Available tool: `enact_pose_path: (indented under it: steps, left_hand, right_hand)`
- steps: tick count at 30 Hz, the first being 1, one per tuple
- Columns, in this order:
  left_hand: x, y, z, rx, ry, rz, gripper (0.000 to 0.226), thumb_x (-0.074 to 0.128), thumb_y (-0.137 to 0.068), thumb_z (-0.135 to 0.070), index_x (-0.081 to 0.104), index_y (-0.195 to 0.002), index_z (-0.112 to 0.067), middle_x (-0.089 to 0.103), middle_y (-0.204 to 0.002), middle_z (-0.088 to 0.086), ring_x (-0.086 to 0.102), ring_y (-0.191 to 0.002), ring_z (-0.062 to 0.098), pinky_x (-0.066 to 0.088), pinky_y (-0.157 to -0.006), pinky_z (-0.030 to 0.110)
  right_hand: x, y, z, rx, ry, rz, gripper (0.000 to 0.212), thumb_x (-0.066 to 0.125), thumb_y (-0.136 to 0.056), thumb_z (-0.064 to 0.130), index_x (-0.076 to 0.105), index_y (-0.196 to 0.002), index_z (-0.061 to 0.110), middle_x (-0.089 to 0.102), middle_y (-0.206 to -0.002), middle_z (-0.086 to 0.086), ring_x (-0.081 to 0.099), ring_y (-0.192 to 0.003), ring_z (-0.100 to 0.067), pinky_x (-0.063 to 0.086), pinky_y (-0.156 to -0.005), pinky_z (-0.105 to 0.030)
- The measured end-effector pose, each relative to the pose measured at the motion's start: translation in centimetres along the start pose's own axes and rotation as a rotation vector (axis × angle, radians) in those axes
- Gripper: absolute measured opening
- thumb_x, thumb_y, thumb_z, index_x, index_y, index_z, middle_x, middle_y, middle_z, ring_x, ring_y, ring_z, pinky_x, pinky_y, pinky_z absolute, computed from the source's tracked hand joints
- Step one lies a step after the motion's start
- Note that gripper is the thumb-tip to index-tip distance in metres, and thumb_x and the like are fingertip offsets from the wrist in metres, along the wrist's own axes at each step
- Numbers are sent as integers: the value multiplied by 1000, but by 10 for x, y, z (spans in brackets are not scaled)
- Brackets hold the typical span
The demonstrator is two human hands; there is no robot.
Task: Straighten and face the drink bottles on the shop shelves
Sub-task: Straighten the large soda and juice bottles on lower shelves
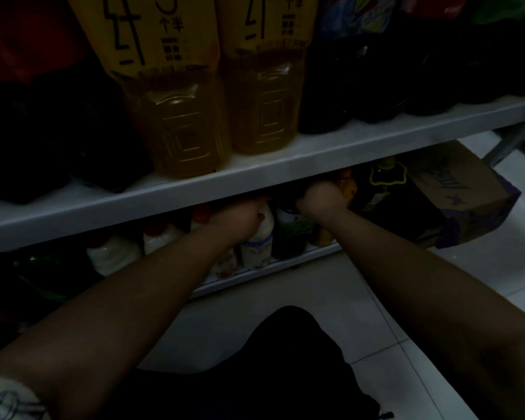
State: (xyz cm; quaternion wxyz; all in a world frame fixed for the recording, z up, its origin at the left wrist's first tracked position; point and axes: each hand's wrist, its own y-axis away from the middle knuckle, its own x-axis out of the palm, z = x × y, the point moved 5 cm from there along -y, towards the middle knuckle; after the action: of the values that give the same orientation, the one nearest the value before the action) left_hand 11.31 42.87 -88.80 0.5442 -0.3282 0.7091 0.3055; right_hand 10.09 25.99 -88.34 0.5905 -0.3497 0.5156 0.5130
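**Two hands reaching into the bottom shelf of drinks**

A white bottle (262,234) stood in the front row of the lower shelf (255,275). The person's left hand (243,216) had its grip clamped round the bottle's neck, probably to turn the label outward. Just beside it stood a dark green bottle (290,234).

Past that, the right hand (322,200) was balled tight. Its grip seemed closed on the top of an orange bottle (347,184), though the shelf above hid the fingers.

More white bottles with red caps (161,234) lined up to the left. On the upper shelf (346,147), two tall yellow tea bottles (176,116) already faced forward among dark ones. A cardboard box (455,183) sat low at the right end, near the pale tiled floor (315,298). The light was very dim.
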Motion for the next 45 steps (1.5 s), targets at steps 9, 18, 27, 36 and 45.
enact_pose_path:
  steps: [9,18,27,36,45]
  left_hand:
    - [-14,-6,-18,8,-53,-105,66,51,-94,-34,20,-151,-23,22,-156,14,21,-141,35,16,-116,46]
    - [-4,-52,-70,11,137,-29,77,64,-86,-41,24,-148,-18,30,-151,13,28,-137,33,25,-111,42]
    - [2,-67,-64,-31,279,154,75,66,-88,-29,24,-148,-13,26,-152,13,25,-138,32,18,-111,35]
    - [6,-66,-63,-114,505,226,67,61,-93,-19,25,-148,-8,26,-154,13,26,-140,28,19,-110,29]
    - [10,-71,-60,-87,435,167,78,66,-88,-25,20,-150,-12,22,-155,12,22,-141,29,17,-113,31]
  right_hand:
    - [-20,15,-29,-62,-357,-177,34,58,-89,32,61,-106,2,64,-97,-21,61,-90,-36,46,-70,-32]
    - [-48,-4,-104,93,-251,-119,24,53,-90,19,58,-93,-5,59,-89,-23,58,-91,-37,39,-67,-32]
    - [-36,-27,-69,-8,-326,269,57,49,-95,37,30,-144,13,38,-140,-4,32,-132,-26,25,-103,-29]
    - [-35,-37,-86,-63,-230,337,53,45,-97,34,27,-146,22,26,-153,-8,30,-135,-27,23,-107,-34]
    - [-38,-41,-93,3,-252,335,57,48,-95,39,28,-146,22,27,-152,-8,30,-135,-28,22,-104,-32]
